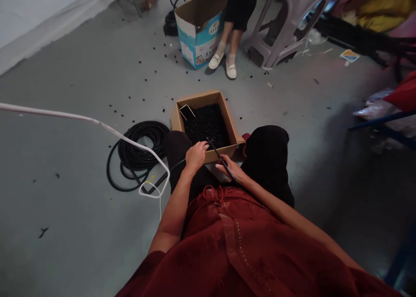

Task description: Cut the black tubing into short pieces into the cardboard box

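My left hand (196, 156) is closed around a black hose (162, 178), whose end is by my fingertips over the near edge of a cardboard box (233, 148). In my right hand (231, 168) is a long dark tool (224, 162), its tip meeting the hose end near my left fingers. What kind of tool it is, I cannot make out clearly. Many small black pieces (211, 121) fill the box, and a small rectangular frame (187, 111) stands among them. To the left of my knee, a coil of black hose (125, 154) lies on the floor.
A white cord (81, 116) crosses from the left to beside my left forearm. Ahead, a person in white shoes (231, 69) sits at a blue and white carton (196, 46). A plastic stool (269, 56) stands right of them. Black bits dot the floor.
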The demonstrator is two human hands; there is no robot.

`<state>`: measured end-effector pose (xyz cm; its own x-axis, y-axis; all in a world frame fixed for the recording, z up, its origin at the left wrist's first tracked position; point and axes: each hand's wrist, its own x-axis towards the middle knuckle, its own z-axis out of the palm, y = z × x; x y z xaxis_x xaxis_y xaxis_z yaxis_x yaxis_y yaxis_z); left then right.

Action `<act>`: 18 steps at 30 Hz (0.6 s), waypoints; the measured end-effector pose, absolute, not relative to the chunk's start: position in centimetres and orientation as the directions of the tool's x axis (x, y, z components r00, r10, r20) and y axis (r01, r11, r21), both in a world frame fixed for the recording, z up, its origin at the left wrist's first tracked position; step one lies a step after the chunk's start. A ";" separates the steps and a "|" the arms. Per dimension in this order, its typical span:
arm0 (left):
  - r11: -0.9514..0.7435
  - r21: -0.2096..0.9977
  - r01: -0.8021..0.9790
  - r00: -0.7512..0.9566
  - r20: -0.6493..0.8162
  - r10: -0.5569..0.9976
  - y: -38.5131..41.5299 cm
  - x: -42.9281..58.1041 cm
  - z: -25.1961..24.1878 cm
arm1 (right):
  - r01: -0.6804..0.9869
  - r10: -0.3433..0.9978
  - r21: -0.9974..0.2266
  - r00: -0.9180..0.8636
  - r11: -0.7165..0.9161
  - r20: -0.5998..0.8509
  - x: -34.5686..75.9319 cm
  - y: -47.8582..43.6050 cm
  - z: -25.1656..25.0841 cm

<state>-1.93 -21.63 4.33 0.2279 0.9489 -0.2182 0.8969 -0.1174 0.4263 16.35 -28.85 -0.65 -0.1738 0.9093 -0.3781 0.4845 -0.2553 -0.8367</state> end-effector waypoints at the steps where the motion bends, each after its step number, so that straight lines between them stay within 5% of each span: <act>1: -0.105 0.451 0.886 0.228 -0.229 0.946 -21.6 -1.9 4.3 | 0.485 0.910 -0.837 -0.174 -0.254 -0.377 16.2 -28.7 -0.5; 8: -0.071 0.555 0.829 0.254 -0.259 0.932 -21.4 -1.8 4.1 | 0.479 0.928 -0.850 -0.167 -0.220 -0.334 15.8 -28.3 -0.2; 18: -0.079 0.555 0.828 0.275 -0.281 0.919 -21.2 -1.9 4.1 | 0.478 0.902 -0.843 -0.204 -0.247 -0.380 16.0 -27.8 -0.4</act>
